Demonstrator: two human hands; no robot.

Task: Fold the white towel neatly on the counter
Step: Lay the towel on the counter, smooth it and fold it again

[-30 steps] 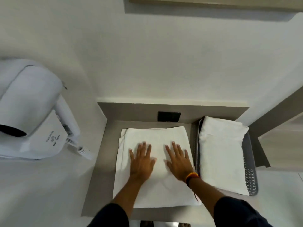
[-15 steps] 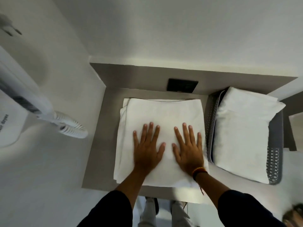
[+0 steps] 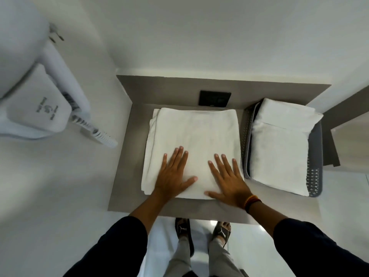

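Note:
A white towel [image 3: 194,134] lies folded into a flat rectangle on the grey counter [image 3: 127,172], its layered edges showing along the left side. My left hand [image 3: 173,174] rests palm-down on the towel's near left part, fingers spread. My right hand [image 3: 229,180] lies flat on the near right part, its thumb at the towel's front edge, a beaded band on the wrist. Neither hand grips the cloth.
A grey perforated basket [image 3: 315,172] holding another folded white towel [image 3: 279,148] stands at the right of the counter. A black wall socket [image 3: 215,98] sits behind the towel. A white wall-mounted hair dryer [image 3: 40,100] hangs at the left. My feet show below the counter edge.
Both hands have slid toward me across the towel, from its middle to its near edge. The camera has tilted further down, and the towel has stayed in place.

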